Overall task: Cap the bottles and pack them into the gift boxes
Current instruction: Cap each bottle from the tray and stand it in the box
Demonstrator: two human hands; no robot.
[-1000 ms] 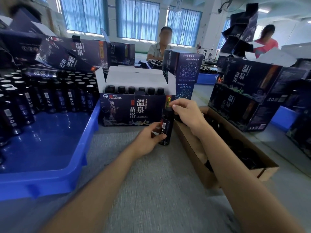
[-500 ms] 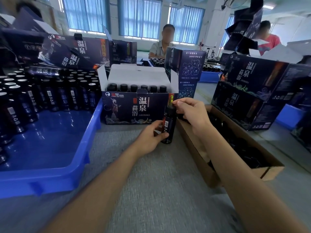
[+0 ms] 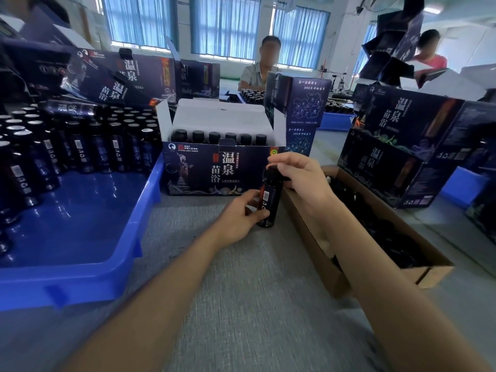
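One bottle: left hand below, right hand atop.

You are in a packing workshop: a blue tray of dark bottles at nine o'clock, printed gift boxes stacked at two, a carton of what may be caps at three, and another worker seated at twelve.

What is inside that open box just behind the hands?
A row of black-capped bottles stands in the open gift box. Only their caps and shoulders show; the front wall covers their bodies and the box floor.
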